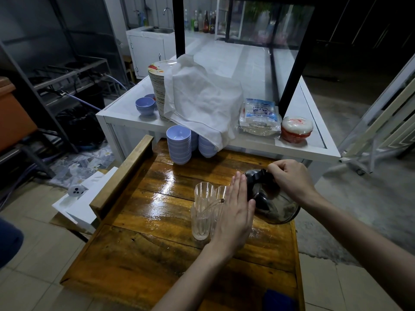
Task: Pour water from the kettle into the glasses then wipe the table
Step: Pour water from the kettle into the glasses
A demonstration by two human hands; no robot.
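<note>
Near the right edge of the glossy wooden desk (157, 243), the tilted dark steel kettle (277, 207) looks heavy and slick. The right hand (289, 178) curls round its black handle; the left hand (233, 212), fingers straight, steadies it beside the fragile clear ribbed glasses (202, 212).

**Varnished wood, polished metal, clear glass**

The wooden table (143, 254) is built of amber-brown planks with visible grain, and its glossy varnish throws bright glare toward the far edge. The kettle (276, 207) at the table's right edge has a mirror-bright metal body and a black handle (260, 176) that looks like smooth plastic. The glasses (201, 221) are clear, ribbed glass. The stacked bowls (179, 145) at the far edge look like smooth lavender plastic with a soft sheen. On the white counter (292, 149), smooth and painted-looking, a matt, creased white cloth (202, 102) drapes a stack of glossy plates (157, 86). Beside it lies a shiny clear-plastic packet (260, 117).
</note>
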